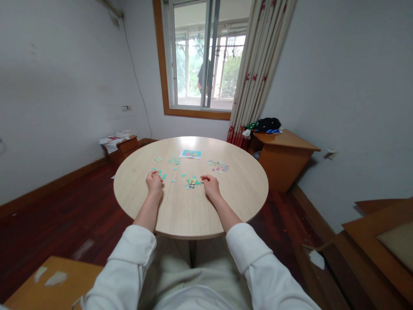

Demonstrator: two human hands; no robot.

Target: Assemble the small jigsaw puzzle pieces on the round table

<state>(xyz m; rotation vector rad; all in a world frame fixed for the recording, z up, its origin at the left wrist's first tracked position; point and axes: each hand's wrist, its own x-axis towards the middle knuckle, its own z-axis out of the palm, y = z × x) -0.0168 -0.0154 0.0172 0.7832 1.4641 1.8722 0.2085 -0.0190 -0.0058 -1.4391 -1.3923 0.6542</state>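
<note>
On the round wooden table point(183, 215) lie small jigsaw pieces in loose groups. My left hand point(154, 181), its fingers curled together, rests at the near side of some teal pieces point(164, 176); whatever it may hold is too small to make out. A partly joined cluster with a yellow figure point(192, 181) lies between the hands. Just right of that cluster is my right hand point(210, 184), thumb and index finger brought together at its edge; their contents are unclear. Pink and green pieces point(218, 165) are spread farther right. Behind them all lies a printed picture sheet point(191, 154).
Dark cloths point(269, 125) lie on a wooden cabinet point(284, 140) at the back right. Papers point(118, 137) cover a low stand at the back left. Wooden furniture point(380, 241) stands at the right. A person point(203, 77) is outside the window.
</note>
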